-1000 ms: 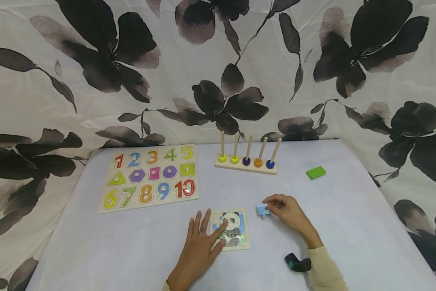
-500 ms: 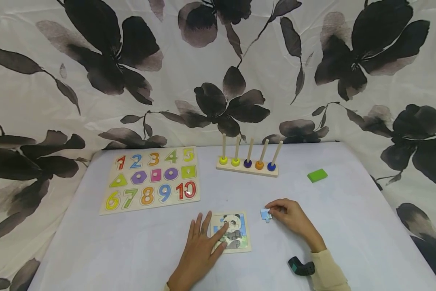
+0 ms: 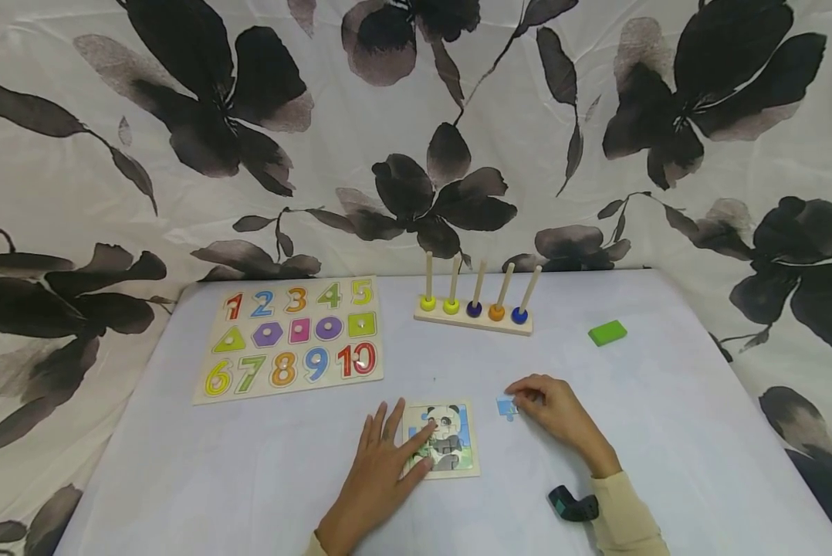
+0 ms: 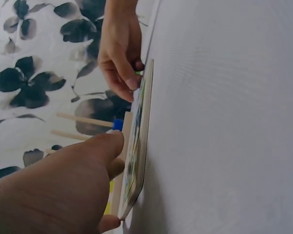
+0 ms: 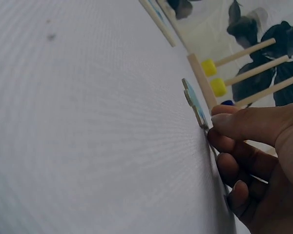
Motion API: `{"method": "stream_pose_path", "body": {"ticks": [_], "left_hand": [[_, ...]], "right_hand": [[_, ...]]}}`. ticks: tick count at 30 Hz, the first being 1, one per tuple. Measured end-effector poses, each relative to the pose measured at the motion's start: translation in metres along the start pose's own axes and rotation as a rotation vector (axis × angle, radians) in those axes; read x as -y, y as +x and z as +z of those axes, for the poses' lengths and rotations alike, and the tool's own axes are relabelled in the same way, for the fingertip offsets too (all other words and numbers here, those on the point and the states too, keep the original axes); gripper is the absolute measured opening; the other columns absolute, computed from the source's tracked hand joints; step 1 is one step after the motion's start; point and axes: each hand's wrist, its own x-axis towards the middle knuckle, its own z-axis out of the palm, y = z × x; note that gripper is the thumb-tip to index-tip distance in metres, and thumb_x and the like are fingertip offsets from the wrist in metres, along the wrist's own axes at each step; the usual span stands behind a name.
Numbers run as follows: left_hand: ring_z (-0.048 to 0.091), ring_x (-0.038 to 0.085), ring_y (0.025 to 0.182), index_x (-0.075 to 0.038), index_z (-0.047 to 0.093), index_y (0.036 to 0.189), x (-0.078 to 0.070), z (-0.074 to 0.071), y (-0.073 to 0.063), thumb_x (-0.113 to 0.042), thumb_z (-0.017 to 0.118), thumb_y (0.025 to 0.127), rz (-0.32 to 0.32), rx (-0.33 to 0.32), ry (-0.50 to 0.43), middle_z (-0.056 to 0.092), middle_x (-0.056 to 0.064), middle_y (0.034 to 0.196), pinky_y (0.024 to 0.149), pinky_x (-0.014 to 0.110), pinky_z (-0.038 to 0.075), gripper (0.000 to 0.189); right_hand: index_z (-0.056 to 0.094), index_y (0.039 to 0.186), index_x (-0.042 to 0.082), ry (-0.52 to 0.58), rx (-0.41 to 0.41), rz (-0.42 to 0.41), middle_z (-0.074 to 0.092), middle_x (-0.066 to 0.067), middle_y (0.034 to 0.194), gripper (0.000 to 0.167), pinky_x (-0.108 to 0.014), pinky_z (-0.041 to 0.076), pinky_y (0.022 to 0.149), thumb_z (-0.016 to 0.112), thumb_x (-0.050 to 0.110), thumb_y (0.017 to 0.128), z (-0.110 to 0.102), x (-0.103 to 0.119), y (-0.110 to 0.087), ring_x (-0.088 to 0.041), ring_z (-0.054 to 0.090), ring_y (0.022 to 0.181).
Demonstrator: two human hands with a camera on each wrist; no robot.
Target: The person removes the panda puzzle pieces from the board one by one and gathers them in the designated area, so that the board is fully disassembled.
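A square panda puzzle [image 3: 461,432] lies on the white table in the head view. My left hand [image 3: 380,472] has its fingers spread, with the index finger and thumb over the puzzle's left part. In the left wrist view, that hand [image 4: 68,178] reaches along the near side of the puzzle [image 4: 140,146]. To the right of the puzzle, my right hand [image 3: 555,411] pinches the edge of a light-blue puzzle piece [image 3: 505,407] between fingertips. The right wrist view shows the piece [image 5: 193,102] at the fingertips of the right hand [image 5: 254,151], close above or on the table.
A number-and-shape board [image 3: 287,340] lies at the back left. Behind the puzzle stands a peg stacker [image 3: 473,323] with coloured rings. A green block [image 3: 607,333] sits at the far right. A black device [image 3: 572,506] is by the right wrist.
My right hand and the blue piece have shifted slightly right, and the piece has turned a little. The left hand stays in place over the puzzle.
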Motion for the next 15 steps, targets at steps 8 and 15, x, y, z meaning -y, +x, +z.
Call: {"method": "stream_pose_path", "body": {"ticks": [8,15], "left_hand": [[0.010,0.040,0.145,-0.040,0.049,0.139,0.002,-0.011,-0.001,-0.049,0.053,0.094,0.017,-0.002,0.006,0.021,0.012,0.158,0.115,0.057,0.013,0.046],[0.014,0.044,0.143,-0.036,0.054,0.136,0.003,-0.023,0.001,-0.046,0.058,0.093,0.034,0.020,0.041,0.029,0.015,0.155,0.114,0.059,0.015,0.045]], "right_hand": [[0.072,0.103,0.011,0.030,-0.054,-0.016,0.069,0.002,0.094,0.017,-0.024,0.049,0.068,0.068,0.005,0.087,0.001,0.013,0.003,-0.009,0.058,0.079],[0.072,0.103,0.009,0.109,-0.012,-0.117,0.071,0.002,0.099,0.017,-0.029,0.053,0.077,0.067,0.005,0.088,0.017,0.052,0.016,-0.011,0.063,0.089]]}}
